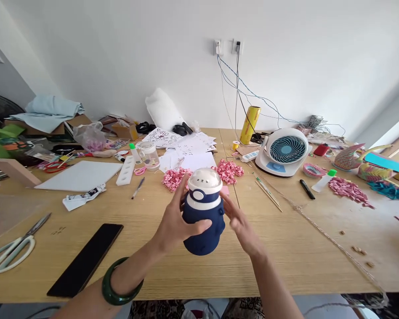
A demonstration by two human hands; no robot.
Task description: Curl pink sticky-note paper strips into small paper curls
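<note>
Left hand [173,223]: holding blue dome-top cup [201,239]
Right hand [244,226]: wide, cup near fingertips
Cup: maybe heavy; hug its middle

Matt rubbery-looking body of the bottle [202,239], glossy clear plastic lid [205,177], smooth wood-grain tabletop [286,241], polished bangle [115,297]

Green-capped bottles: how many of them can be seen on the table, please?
2: one bottle beside the clear jar, the other bottle right of the black marker. More may be hidden in the clutter.
</note>
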